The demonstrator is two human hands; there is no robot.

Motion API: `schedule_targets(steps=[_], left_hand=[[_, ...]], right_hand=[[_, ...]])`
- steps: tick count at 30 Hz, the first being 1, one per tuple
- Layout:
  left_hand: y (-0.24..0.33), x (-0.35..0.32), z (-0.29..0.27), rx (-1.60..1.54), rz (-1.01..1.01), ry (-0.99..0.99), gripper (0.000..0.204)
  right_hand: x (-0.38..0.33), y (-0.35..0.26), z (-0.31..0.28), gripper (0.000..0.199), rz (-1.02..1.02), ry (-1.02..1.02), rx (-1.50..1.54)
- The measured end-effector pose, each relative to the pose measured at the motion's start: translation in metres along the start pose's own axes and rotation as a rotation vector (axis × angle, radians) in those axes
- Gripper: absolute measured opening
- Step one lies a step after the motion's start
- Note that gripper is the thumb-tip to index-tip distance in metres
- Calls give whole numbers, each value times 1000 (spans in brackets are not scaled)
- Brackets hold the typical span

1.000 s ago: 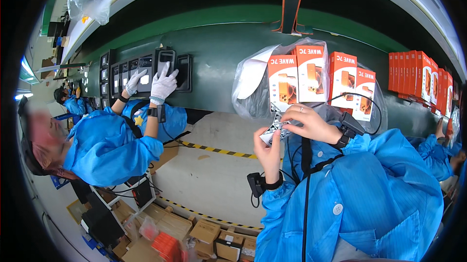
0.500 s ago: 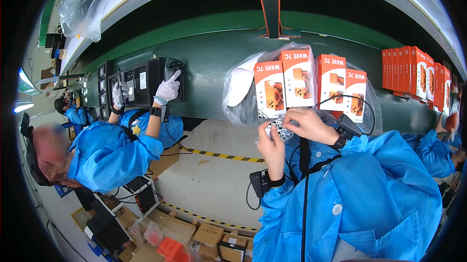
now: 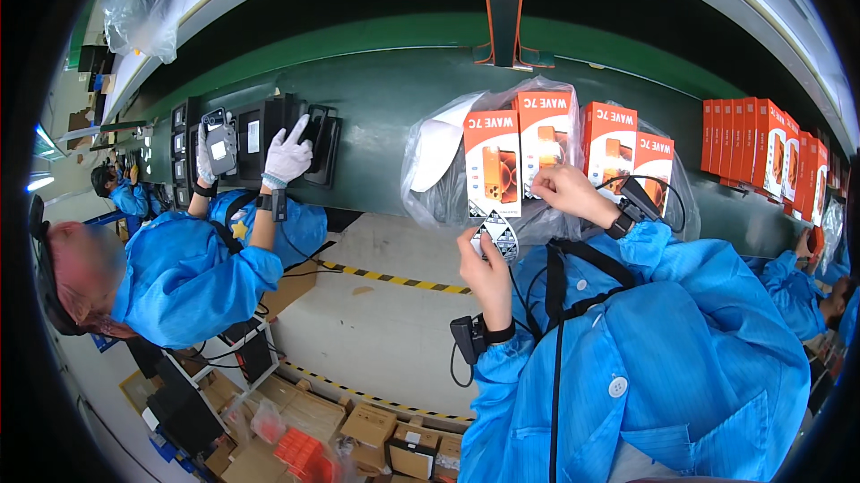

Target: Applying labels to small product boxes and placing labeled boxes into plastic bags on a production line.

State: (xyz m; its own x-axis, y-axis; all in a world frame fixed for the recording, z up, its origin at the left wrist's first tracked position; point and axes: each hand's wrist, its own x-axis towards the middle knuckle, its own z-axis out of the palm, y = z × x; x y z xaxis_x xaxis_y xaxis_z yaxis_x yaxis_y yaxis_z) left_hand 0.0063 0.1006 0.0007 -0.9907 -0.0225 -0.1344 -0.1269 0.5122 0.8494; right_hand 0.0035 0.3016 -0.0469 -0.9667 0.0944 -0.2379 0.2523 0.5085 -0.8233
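My left hand (image 3: 488,270) is raised in front of me and pinches a small black-and-white patterned piece (image 3: 498,234). My right hand (image 3: 566,192) is higher and rests its fingertips on the lower edge of an orange phone box (image 3: 545,144). That box stands with three like it inside a clear plastic bag (image 3: 437,169) on the green conveyor belt (image 3: 385,107). Both my sleeves are blue, and each wrist carries a black strapped device.
At left, a co-worker in a blue coat has a white-gloved hand (image 3: 288,156) on black trays (image 3: 260,129) and another holding a phone (image 3: 219,147). More orange boxes (image 3: 757,147) line the belt at right. Cardboard cartons (image 3: 376,429) sit on the floor below.
My right hand has lifted off the small piece up to the orange box. My left hand keeps the piece. The co-worker's gloved hands have shifted along the black trays.
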Motion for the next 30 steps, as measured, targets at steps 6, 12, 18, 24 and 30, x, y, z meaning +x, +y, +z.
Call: schedule_targets(steps=[6,12,18,24,30], left_hand=[[2,1,0,13,0,0,14],[4,1,-1,10,7,-6,14],[8,-2,-2,2,38,29,14],[17,-8,-7,-168,-14,-41,18],[32,-22,-13,-589,-73,-334,28]], right_hand=[[0,0,4,15,7,31,-28],[1,2,6,15,-10,42,-48],[-2,10,16,19,-131,178,-167],[-30,-28,-2,28,83,-203,497],[-71,-41,-15,18,162,-212,949]])
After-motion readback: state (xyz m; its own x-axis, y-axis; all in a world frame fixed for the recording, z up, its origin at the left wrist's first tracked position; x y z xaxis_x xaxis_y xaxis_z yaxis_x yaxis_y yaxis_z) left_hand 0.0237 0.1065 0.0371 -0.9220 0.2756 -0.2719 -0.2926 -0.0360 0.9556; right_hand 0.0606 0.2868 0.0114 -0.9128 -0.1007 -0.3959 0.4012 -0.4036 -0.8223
